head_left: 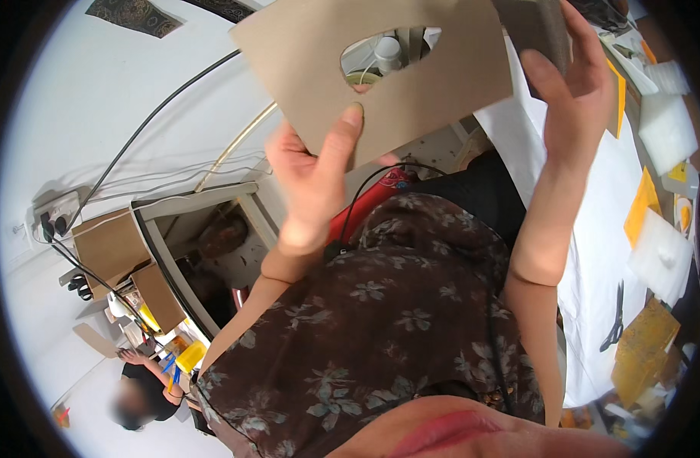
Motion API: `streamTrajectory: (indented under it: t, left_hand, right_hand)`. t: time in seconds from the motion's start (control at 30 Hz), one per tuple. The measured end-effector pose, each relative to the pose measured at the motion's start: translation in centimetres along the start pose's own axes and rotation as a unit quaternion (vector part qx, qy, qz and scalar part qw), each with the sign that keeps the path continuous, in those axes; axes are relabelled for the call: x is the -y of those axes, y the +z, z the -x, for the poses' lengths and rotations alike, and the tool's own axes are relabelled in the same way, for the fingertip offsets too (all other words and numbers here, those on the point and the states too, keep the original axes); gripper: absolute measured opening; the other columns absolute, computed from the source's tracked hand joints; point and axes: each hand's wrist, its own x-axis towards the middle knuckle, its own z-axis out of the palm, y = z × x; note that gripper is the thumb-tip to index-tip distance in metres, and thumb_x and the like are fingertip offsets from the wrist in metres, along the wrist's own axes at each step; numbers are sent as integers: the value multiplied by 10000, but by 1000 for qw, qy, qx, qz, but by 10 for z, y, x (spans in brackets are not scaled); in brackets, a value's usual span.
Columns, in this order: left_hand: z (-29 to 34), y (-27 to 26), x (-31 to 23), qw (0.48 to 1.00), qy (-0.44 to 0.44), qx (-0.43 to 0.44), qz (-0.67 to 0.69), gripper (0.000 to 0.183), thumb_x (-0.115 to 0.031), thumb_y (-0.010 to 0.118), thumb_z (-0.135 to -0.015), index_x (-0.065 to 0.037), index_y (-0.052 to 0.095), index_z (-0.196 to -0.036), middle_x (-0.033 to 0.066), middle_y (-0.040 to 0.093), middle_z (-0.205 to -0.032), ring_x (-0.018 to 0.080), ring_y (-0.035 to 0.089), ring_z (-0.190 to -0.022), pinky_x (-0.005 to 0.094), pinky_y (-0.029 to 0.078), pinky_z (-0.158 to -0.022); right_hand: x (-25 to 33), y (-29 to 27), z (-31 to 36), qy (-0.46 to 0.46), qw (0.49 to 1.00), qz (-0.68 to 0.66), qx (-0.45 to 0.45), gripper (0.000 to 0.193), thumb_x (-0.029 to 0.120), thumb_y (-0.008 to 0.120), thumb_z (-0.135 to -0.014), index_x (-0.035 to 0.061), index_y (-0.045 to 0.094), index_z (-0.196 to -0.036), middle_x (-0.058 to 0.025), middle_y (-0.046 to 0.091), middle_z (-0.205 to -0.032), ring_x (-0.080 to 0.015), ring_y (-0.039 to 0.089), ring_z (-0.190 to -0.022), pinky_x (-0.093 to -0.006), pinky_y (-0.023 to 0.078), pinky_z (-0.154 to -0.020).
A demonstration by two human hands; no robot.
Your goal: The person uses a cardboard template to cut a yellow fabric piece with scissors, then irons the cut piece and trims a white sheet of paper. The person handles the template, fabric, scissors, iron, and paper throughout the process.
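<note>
A stiff tan cardboard sheet [441,95] with an oval, leaf-shaped hole is held up at the top of the view. My left hand [315,175] is closed on its lower left edge, thumb on the near face below the hole and fingers mostly behind. At the sheet's right side is a dark grey-brown flat piece [539,38]. My right hand [579,103] is closed round that piece, with the thumb in front and the fingers over its far side. Whether the dark piece is joined to the cardboard I cannot tell. Through the hole a white cylindrical object [387,52] shows.
White paper [582,305] covers the table at right, with black scissors [615,320], white foam blocks [662,248] and yellow pieces [643,204] along it. A black cable [140,137] crosses the left wall. Cardboard boxes [109,248] and another person [148,393] are at lower left.
</note>
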Motion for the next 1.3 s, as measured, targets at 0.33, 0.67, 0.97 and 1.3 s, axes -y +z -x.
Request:
streamTrajectory:
  t: [0.33, 0.67, 0.97, 1.3]
  left_hand:
    - [-44, -48, -30, 976, 46, 135, 164, 401, -235, 419, -1050, 53, 690, -980, 148, 678, -771, 222, 661, -628, 346, 558, -594]
    - [-12, -2, 20, 972, 107, 4, -210, 182, -76, 697, -936, 9, 675, -776, -13, 612, -606, 37, 484, -561, 229, 383, -508]
    - [-2, 3, 4, 943, 113, 44, -311, 170, -94, 700, -926, 4, 670, -792, 33, 611, -573, 46, 491, -508, 241, 392, -472]
    - [-1, 1, 2, 939, 119, 52, -317, 174, -98, 702, -922, -3, 659, -782, 44, 603, -563, 64, 500, -485, 252, 400, -469]
  right_hand:
    - [-44, -2, 24, 227, 933, -250, 125, 565, 215, 696, -862, -6, 547, -1360, -86, 650, -1253, -157, 612, -1145, -291, 459, -1022]
    - [-42, 43, 43, 48, 992, -20, -115, 650, 165, 870, -760, -13, 559, -1303, -82, 621, -1190, -179, 598, -1091, -329, 485, -953]
    - [-18, 56, 28, -176, 903, 386, -73, 746, 121, 870, -626, -13, 548, -1286, -159, 543, -1085, -305, 546, -972, -388, 458, -847]
    - [-18, 61, 26, -163, 899, 396, -93, 674, 142, 843, -692, -1, 561, -1287, -161, 557, -1111, -304, 569, -983, -375, 477, -838]
